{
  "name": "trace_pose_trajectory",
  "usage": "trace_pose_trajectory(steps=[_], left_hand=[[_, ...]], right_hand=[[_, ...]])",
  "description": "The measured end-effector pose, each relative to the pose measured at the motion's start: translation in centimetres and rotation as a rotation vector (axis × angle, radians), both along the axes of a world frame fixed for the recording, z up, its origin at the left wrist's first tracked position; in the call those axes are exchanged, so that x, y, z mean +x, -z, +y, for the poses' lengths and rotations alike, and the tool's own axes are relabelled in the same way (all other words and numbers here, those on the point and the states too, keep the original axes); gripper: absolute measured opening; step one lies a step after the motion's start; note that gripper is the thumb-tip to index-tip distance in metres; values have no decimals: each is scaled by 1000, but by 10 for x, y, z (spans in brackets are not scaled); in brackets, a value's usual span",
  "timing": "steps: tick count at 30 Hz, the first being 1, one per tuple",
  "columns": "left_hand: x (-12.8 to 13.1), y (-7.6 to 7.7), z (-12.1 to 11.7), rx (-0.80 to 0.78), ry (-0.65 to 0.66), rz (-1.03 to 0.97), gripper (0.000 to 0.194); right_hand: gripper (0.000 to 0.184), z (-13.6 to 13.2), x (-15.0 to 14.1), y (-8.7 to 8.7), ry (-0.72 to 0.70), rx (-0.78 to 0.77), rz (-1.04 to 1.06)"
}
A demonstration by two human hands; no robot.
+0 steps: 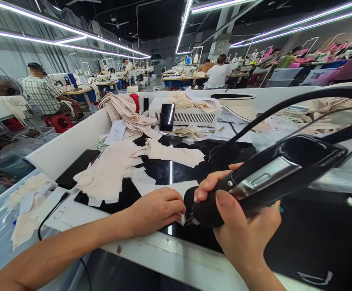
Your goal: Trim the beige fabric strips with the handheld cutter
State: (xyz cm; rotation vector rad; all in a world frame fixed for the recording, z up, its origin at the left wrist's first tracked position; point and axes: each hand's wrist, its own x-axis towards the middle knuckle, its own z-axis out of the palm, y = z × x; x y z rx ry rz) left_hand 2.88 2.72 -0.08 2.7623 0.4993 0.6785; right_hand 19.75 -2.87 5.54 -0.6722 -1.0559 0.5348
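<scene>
The handheld tool (264, 178) is black and blunt-nosed, with a slotted silver plate along its side; it slants above the worktop (303, 230) near its front edge, its narrow tip just beside a small pale piece (181, 219). The right hand (245, 226) grips its body. The left hand (159, 208) curls its fingers over the pale piece; whether pinching or pressing, I cannot tell. Cream fabric pieces (104, 173) lie heaped towards the left edge, a vented white box (191, 116) near the far edge.

Right hand (245, 228) wrapped around a black handheld tool (265, 180), left hand (157, 208) just beside its front end, pale fabric pieces (109, 169) beyond.
</scene>
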Motion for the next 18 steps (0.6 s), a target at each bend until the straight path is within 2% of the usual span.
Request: trace_pose_trajectory(steps=[7,12,18], left_hand=[[-4,2,6,79,134,8,18],[-9,3,9,91,184,28,26],[-14,7,13,115,215,33,26]], right_hand=[[42,1,0,0,8,2,12],[43,1,0,0,11,-1,15],[43,0,1,-1,27,-26,30]])
